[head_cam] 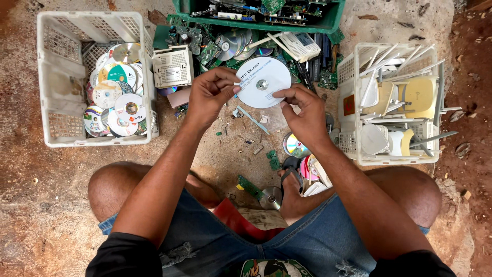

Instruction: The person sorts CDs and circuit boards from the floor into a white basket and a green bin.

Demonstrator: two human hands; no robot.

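Two hands pinch one white disc (262, 82) by its edges: left hand (211, 95) and right hand (303, 114). It is held above the dirt floor (225, 149), between a disc-filled white crate (54, 77) and another white crate (353, 138).

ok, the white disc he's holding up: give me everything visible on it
The white disc is round and flat, looks like plastic, with a small silvery hub and centre hole. Its printed white face is turned up toward the camera, with dark lettering on its upper left part. It looks whole; no cracks show. It is held above the dirt ground, in front of a pile of circuit boards. The left hand pinches its left edge, the right hand its lower right edge.
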